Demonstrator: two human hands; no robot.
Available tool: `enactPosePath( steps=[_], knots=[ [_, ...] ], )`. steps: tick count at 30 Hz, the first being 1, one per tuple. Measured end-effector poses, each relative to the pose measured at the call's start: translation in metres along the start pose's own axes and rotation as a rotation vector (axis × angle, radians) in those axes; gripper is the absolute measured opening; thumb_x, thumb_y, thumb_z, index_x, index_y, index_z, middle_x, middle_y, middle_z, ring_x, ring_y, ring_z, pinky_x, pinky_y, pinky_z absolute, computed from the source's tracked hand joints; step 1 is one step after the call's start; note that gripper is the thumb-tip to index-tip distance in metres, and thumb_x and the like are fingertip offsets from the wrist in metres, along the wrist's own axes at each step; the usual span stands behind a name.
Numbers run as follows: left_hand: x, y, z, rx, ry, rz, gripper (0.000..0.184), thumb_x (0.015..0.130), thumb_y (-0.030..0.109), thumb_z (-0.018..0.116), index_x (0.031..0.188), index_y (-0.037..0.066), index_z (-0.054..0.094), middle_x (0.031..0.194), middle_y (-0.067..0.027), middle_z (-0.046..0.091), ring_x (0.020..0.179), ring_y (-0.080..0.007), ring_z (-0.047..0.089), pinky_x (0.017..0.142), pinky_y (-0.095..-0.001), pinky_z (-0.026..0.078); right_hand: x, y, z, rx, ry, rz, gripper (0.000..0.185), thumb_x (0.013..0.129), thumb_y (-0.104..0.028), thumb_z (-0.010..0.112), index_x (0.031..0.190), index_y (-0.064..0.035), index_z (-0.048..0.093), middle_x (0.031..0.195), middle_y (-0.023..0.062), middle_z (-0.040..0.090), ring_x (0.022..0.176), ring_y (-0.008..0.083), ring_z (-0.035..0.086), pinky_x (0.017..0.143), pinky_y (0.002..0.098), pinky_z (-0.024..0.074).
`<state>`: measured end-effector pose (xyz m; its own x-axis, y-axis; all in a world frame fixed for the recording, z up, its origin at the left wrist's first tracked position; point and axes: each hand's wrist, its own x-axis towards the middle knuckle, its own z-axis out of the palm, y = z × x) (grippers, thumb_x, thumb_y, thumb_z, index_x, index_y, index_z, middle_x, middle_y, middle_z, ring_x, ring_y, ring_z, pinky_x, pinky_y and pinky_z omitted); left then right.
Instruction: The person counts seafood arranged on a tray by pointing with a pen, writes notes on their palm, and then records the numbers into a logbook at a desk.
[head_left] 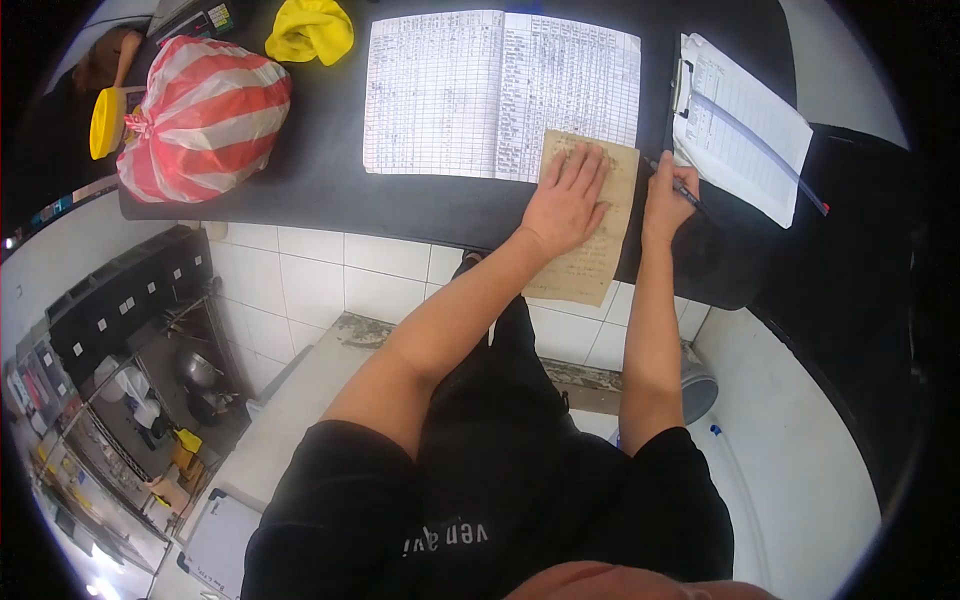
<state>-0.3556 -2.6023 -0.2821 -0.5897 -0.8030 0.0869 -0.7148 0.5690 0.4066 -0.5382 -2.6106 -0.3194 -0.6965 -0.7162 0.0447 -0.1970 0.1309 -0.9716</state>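
My left hand [568,200] lies flat with its fingers stretched out on a brown sheet of paper [600,262]. That handwritten sheet overlaps the right page of an open ledger [440,100] and hangs past the front edge of the black table [320,205]. Just right of the sheet, my right hand [668,203] is closed around a dark pen [690,193], its tip pointing up and left near the sheet's edge. A clipboard [750,140] holding white papers, with a long blue strip across them, is beyond my right hand.
A red-and-white striped plastic bag [215,120], tied shut, stands at the left of the table. Behind it are a yellow cloth [312,30] and a yellow-lidded container [104,123]. Shelving [110,440] is at lower left, and a grey bucket [700,390] stands below the table.
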Motion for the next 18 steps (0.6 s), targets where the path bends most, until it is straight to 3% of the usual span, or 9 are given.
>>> enactPosePath(
  steps=[9,15,17,18],
  knots=[
    [-0.003,0.0,0.005,-0.042,0.004,0.02,0.059,0.093,0.034,0.048,0.139,-0.002,0.039,0.148,-0.0184,0.033,0.14,-0.0331,0.026,0.115,-0.0471,0.018,0.005,0.01,0.004,-0.081,-0.002,-0.039,0.034,0.084,-0.025,0.074,0.066,-0.0049,0.053,0.059,0.0004,0.053,0.056,0.0058,0.044,0.053,0.0237,0.0378],
    [0.0,0.0,0.007,-0.046,0.006,0.006,0.059,0.092,0.032,0.048,0.139,-0.001,0.039,0.148,-0.0169,0.034,0.139,-0.032,0.028,0.114,-0.0465,0.02,0.001,0.001,0.005,-0.051,-0.021,0.05,0.036,0.084,-0.027,0.074,0.067,-0.004,0.054,0.06,0.0003,0.055,0.056,0.0072,0.048,0.054,0.0242,0.0393],
    [0.0,0.0,0.006,-0.044,0.001,-0.007,0.06,0.091,0.032,0.049,0.139,-0.001,0.039,0.147,-0.0164,0.035,0.139,-0.0315,0.028,0.114,-0.0465,0.021,0.0,-0.002,0.005,-0.133,-0.033,-0.014,0.036,0.084,-0.028,0.074,0.067,-0.004,0.053,0.059,0.0006,0.056,0.056,0.007,0.048,0.053,0.024,0.0392],
    [0.0,0.0,0.006,-0.044,0.002,0.0,0.06,0.091,0.032,0.049,0.139,-0.001,0.039,0.147,-0.0164,0.035,0.139,-0.0315,0.028,0.114,-0.0465,0.021,-0.001,-0.006,0.009,-0.095,-0.009,-0.081,0.035,0.085,-0.023,0.074,0.066,-0.0079,0.05,0.054,-0.0018,0.052,0.048,0.0032,0.044,0.045,0.0213,0.0331]
  ],
)
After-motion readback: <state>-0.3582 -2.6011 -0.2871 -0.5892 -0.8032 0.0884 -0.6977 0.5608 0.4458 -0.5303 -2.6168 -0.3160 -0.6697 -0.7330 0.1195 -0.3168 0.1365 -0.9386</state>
